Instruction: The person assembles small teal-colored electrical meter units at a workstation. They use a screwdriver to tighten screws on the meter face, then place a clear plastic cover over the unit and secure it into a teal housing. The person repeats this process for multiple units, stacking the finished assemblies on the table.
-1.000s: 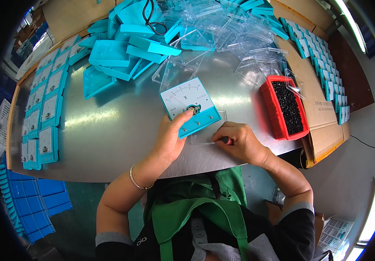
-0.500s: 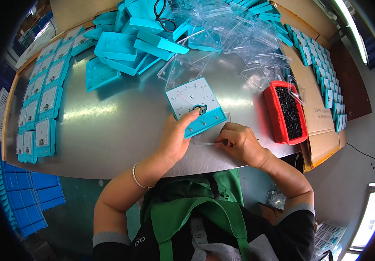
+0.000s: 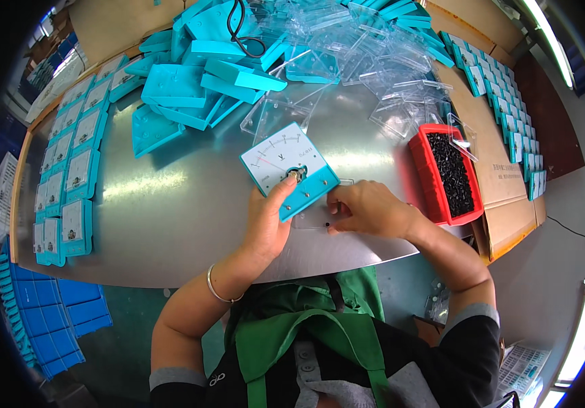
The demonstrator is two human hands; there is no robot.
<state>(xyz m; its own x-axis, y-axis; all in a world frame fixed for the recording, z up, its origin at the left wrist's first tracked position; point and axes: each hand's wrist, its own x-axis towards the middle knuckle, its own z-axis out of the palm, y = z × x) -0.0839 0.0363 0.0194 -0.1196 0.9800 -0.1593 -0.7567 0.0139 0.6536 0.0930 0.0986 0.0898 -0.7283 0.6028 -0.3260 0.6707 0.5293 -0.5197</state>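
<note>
My left hand (image 3: 269,217) is closed round the lower left edge of a panel meter (image 3: 280,153), its thumb pressing near the dial's cut-out. The meter has a teal base, a white scale with a thin needle, and several small screws on its lower teal strip. It is tilted above the table. Just right of it, my right hand (image 3: 370,211) is closed with curled fingers over a clear plastic cover (image 3: 311,219) lying on the metal. A tiny black piece (image 3: 327,224) shows by the thumb tip. Whatever sits in the palm is hidden.
A red bin (image 3: 435,183) of small black parts stands right. Teal cases (image 3: 180,85) and clear covers (image 3: 401,61) are heaped at the back. Meters (image 3: 78,177) line the left side; more meters (image 3: 510,102) stand on cardboard at the right. A black cable (image 3: 241,37) lies over the cases.
The meter and my left hand have shifted slightly left. My right hand has turned and its thumb has spread; the dark rounded end seen in its grip is now mostly out of sight.
</note>
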